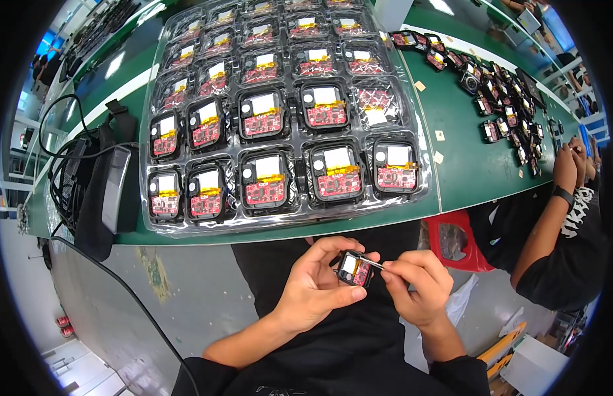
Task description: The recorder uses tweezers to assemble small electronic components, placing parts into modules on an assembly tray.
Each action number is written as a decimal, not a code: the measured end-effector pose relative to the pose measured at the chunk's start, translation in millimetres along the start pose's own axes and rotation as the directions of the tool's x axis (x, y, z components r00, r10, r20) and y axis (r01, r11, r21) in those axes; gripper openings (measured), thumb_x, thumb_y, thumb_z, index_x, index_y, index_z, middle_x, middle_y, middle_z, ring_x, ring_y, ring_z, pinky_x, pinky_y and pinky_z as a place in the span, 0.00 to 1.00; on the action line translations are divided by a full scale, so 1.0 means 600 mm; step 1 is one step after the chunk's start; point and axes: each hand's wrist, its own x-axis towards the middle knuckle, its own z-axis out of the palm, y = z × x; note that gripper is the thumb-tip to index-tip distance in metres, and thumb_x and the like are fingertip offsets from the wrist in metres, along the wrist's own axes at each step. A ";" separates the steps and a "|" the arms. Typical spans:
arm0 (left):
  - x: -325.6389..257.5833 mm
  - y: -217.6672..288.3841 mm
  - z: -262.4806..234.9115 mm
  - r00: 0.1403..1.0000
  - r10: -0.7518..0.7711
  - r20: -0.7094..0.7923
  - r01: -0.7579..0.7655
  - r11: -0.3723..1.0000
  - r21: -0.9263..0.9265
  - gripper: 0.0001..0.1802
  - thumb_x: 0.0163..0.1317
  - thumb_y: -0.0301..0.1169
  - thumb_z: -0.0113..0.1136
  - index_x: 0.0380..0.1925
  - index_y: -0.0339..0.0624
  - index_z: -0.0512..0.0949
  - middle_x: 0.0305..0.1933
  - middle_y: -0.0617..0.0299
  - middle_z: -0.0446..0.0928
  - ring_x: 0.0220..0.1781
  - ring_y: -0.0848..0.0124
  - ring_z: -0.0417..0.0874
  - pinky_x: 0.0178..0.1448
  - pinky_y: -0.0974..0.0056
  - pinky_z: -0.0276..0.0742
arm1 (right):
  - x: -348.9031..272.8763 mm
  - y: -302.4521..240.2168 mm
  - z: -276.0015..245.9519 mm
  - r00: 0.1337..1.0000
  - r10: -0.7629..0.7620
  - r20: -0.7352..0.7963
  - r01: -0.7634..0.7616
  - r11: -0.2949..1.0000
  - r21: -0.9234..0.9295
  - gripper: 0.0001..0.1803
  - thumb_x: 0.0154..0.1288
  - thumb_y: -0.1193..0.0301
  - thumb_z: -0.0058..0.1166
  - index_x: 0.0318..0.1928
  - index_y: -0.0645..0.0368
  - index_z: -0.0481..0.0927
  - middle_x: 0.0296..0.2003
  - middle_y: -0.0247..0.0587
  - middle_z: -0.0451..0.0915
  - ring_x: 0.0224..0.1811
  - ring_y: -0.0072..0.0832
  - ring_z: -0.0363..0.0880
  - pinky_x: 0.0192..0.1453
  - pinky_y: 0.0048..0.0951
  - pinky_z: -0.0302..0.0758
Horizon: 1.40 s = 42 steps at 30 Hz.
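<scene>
My left hand point(313, 290) grips a small black-cased electronic module point(349, 265) in front of my body, below the table edge. Its open face shows a red circuit board, a white block and a strip of yellow tape. Between the fingertips of my right hand point(419, 285) is a pair of thin metal tweezers point(372, 263), their tip at the module's upper part near the yellow tape. Whether the tip touches the tape or the board I cannot tell. Ahead of my hands, a clear plastic blister tray point(287, 220) holds rows of similar modules point(265, 179).
A black bag-like item point(98, 191) with cables point(131, 290) stands at the table's left. Loose modules point(511, 115) are heaped on the green table point(451, 178) at the right. A co-worker's arm point(541, 231) works there, beside a red stool point(451, 247).
</scene>
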 end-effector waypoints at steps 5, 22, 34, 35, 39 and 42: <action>-0.004 0.000 0.006 0.998 0.013 -0.059 -0.011 0.999 0.044 0.34 0.52 0.16 0.74 0.60 0.40 0.71 0.60 0.54 0.70 0.67 0.53 0.77 0.70 0.53 0.76 | -0.005 0.006 0.007 1.000 0.006 -0.024 -0.007 0.999 -0.041 0.14 0.50 0.82 0.71 0.38 0.62 0.85 0.30 0.38 0.80 0.25 0.30 0.77 0.26 0.28 0.71; -0.009 -0.004 0.008 0.996 0.039 -0.085 -0.032 0.996 0.081 0.35 0.54 0.16 0.74 0.62 0.37 0.71 0.63 0.54 0.71 0.67 0.54 0.78 0.69 0.54 0.77 | -0.009 0.011 0.011 1.000 0.005 -0.022 -0.005 1.000 -0.001 0.13 0.51 0.83 0.71 0.39 0.62 0.85 0.30 0.42 0.81 0.25 0.29 0.79 0.27 0.27 0.74; -0.019 0.008 -0.003 0.998 0.063 -0.005 -0.061 0.983 0.170 0.34 0.55 0.08 0.68 0.62 0.33 0.70 0.63 0.51 0.72 0.69 0.54 0.75 0.67 0.54 0.81 | 0.009 0.010 -0.007 1.000 0.016 -0.009 -0.016 1.000 -0.016 0.14 0.47 0.84 0.71 0.37 0.64 0.85 0.31 0.42 0.81 0.26 0.33 0.81 0.28 0.30 0.76; -0.016 0.014 0.001 0.997 0.069 -0.019 -0.065 0.984 0.166 0.34 0.51 0.12 0.73 0.59 0.36 0.71 0.59 0.49 0.74 0.65 0.54 0.78 0.63 0.53 0.83 | 0.014 0.019 -0.016 0.995 0.087 -0.041 -0.086 0.996 0.029 0.14 0.48 0.84 0.71 0.37 0.64 0.84 0.31 0.43 0.82 0.27 0.34 0.82 0.28 0.30 0.76; -0.027 0.038 0.003 0.981 0.163 0.107 -0.186 0.947 0.261 0.34 0.48 0.16 0.77 0.56 0.38 0.73 0.55 0.46 0.75 0.61 0.50 0.82 0.58 0.49 0.87 | 0.051 0.087 -0.053 0.934 0.089 -0.345 -0.180 0.954 -0.239 0.12 0.58 0.84 0.64 0.43 0.65 0.81 0.37 0.48 0.79 0.37 0.37 0.79 0.36 0.30 0.75; -0.023 0.083 0.037 0.970 0.214 0.112 -0.239 0.911 0.335 0.30 0.54 0.16 0.71 0.57 0.37 0.72 0.55 0.44 0.74 0.62 0.47 0.81 0.59 0.48 0.87 | 0.098 0.129 -0.087 0.823 0.280 -0.494 -0.487 0.795 -0.361 0.14 0.66 0.76 0.61 0.52 0.62 0.80 0.46 0.50 0.75 0.40 0.43 0.79 0.41 0.36 0.76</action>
